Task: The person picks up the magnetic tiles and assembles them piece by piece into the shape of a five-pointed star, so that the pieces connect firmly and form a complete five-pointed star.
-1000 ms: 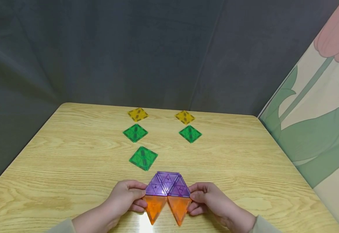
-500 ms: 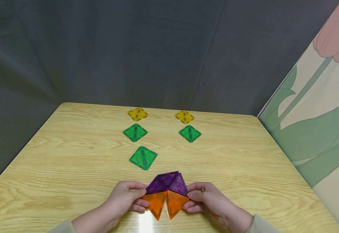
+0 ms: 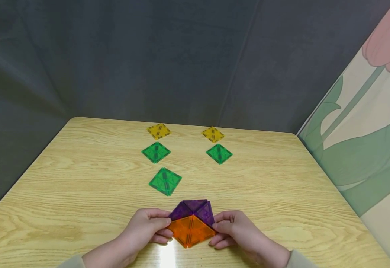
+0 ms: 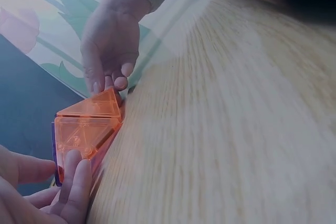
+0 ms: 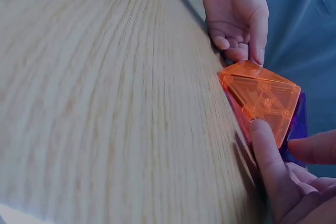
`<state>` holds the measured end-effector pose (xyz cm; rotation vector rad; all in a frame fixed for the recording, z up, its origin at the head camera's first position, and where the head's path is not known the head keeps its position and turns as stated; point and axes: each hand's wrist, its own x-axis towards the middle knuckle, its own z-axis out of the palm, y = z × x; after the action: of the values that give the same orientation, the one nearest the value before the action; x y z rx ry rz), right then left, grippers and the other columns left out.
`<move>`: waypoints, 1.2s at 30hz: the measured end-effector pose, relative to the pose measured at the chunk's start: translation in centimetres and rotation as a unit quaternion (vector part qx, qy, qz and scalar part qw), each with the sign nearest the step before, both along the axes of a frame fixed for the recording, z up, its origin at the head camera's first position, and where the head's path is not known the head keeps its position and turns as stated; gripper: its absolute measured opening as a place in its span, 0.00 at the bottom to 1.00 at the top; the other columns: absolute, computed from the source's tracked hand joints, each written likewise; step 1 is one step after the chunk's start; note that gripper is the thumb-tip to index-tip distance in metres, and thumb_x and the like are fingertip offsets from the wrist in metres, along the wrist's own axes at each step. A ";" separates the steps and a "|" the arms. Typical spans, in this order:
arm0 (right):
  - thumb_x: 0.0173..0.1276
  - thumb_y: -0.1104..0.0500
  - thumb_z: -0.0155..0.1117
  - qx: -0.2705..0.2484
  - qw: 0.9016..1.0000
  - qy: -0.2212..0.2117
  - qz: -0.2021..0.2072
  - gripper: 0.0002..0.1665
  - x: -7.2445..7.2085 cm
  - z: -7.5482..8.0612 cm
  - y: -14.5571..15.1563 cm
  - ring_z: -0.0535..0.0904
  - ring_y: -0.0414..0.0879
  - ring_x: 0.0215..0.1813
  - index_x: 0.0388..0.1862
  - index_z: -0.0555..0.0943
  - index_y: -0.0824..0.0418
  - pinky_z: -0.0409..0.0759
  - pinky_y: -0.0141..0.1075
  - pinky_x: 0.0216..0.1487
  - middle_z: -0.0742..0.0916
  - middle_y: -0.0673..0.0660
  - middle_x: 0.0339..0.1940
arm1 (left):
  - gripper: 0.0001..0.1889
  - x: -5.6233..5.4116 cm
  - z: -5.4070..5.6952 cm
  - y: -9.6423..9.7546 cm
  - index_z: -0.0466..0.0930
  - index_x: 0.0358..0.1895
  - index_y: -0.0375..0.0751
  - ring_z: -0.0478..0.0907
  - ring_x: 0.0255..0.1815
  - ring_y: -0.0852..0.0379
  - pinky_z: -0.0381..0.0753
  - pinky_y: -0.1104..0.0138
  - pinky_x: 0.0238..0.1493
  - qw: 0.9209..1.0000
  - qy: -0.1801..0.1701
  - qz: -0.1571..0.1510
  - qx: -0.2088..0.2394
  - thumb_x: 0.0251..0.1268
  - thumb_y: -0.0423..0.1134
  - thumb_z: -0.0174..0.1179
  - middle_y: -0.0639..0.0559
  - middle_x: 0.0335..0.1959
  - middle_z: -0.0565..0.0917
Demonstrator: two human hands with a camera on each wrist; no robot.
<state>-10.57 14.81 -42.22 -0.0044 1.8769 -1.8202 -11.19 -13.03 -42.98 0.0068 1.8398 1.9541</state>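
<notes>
Between both hands stands a folded cluster of translucent triangular magnetic tiles. Its purple tiles [image 3: 193, 206] form the far side, and two orange tiles [image 3: 192, 230] meet edge to edge on the near side. My left hand [image 3: 148, 226] pinches the cluster's left corner between thumb and fingers. At the right corner, my right hand [image 3: 233, 229] pinches it the same way. In the left wrist view the orange faces [image 4: 86, 129] lean together with purple edges behind them. The right wrist view shows a fingertip against an orange tile [image 5: 265, 100].
Farther up the wooden table [image 3: 265, 186] lie green diamond-shaped tile pairs, one close ahead [image 3: 165, 181], one at left [image 3: 156, 152] and one at right [image 3: 219, 153]. Two yellow pairs, left [image 3: 159, 131] and right [image 3: 213, 134], lie near the back edge. A dark curtain [image 3: 148, 59] hangs behind.
The flat purple-and-orange shape has been folded up into a raised form. The two orange tiles have swung together until their edges meet, and the right hand has shifted slightly inward.
</notes>
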 end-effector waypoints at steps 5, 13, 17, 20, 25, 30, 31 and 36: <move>0.70 0.67 0.60 0.037 0.999 0.029 0.005 0.13 0.0 0.3 -0.1 0.84 0.47 0.26 0.49 0.78 0.76 0.86 0.38 0.31 0.86 0.62 0.25 | 0.19 0.1 0.3 -0.2 0.75 0.58 0.21 0.84 0.27 0.54 0.86 0.63 0.29 1.000 0.009 -0.014 -0.013 0.68 0.31 0.59 0.43 0.28 0.86; 0.70 0.67 0.61 0.040 0.998 0.048 0.000 0.17 -0.1 0.6 0.1 0.83 0.48 0.29 0.53 0.74 0.77 0.87 0.41 0.31 0.84 0.60 0.30 | 0.24 0.1 0.7 -0.4 0.71 0.63 0.21 0.82 0.24 0.56 0.86 0.62 0.25 0.999 0.018 -0.028 -0.040 0.67 0.31 0.59 0.44 0.35 0.83; 0.70 0.66 0.60 0.047 0.998 0.051 -0.004 0.18 -0.2 0.7 0.3 0.83 0.49 0.31 0.54 0.73 0.77 0.86 0.41 0.31 0.83 0.60 0.32 | 0.26 0.0 1.0 -0.2 0.70 0.64 0.21 0.81 0.24 0.56 0.85 0.63 0.23 0.997 0.025 -0.040 -0.054 0.67 0.32 0.60 0.44 0.35 0.81; 0.70 0.66 0.60 0.055 0.997 0.054 -0.009 0.19 -0.4 0.8 0.5 0.83 0.49 0.32 0.55 0.73 0.78 0.86 0.41 0.31 0.83 0.60 0.34 | 0.27 -0.2 1.1 0.2 0.67 0.65 0.20 0.80 0.24 0.56 0.84 0.63 0.23 0.997 0.033 -0.049 -0.054 0.67 0.32 0.59 0.43 0.30 0.81; 0.72 0.66 0.58 0.052 0.997 0.055 -0.032 0.25 -0.9 1.5 1.0 0.83 0.50 0.36 0.62 0.68 0.80 0.86 0.42 0.32 0.83 0.61 0.39 | 0.28 -1.1 1.4 1.4 0.65 0.66 0.19 0.80 0.29 0.54 0.85 0.61 0.25 0.995 0.054 -0.041 -0.067 0.67 0.32 0.59 0.41 0.40 0.81; 0.74 0.64 0.56 0.061 0.994 0.078 -0.053 0.30 -1.5 2.2 1.5 0.84 0.53 0.39 0.66 0.63 0.82 0.87 0.45 0.33 0.83 0.63 0.46 | 0.29 -2.2 2.2 2.7 0.65 0.67 0.20 0.80 0.37 0.52 0.85 0.59 0.29 0.992 0.078 -0.035 -0.095 0.68 0.34 0.59 0.38 0.54 0.79; 0.74 0.64 0.56 0.064 0.993 0.080 -0.056 0.30 -1.6 2.3 1.6 0.84 0.53 0.40 0.67 0.63 0.82 0.87 0.45 0.33 0.83 0.64 0.47 | 0.30 -2.5 2.3 3.0 0.64 0.68 0.21 0.80 0.37 0.52 0.85 0.58 0.29 0.992 0.080 -0.035 -0.095 0.68 0.34 0.59 0.38 0.57 0.78; 0.75 0.65 0.54 0.073 0.990 0.090 -0.073 0.30 -2.1 2.7 2.0 0.83 0.55 0.42 0.68 0.62 0.82 0.87 0.45 0.34 0.81 0.68 0.52 | 0.31 -3.7 2.8 4.3 0.63 0.70 0.24 0.79 0.35 0.51 0.84 0.61 0.25 0.993 0.078 -0.034 -0.080 0.68 0.35 0.58 0.40 0.54 0.78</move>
<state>-12.65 16.82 -39.51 0.0217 2.1861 -1.8260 -14.87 -8.78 -40.17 0.1744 2.0644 1.7998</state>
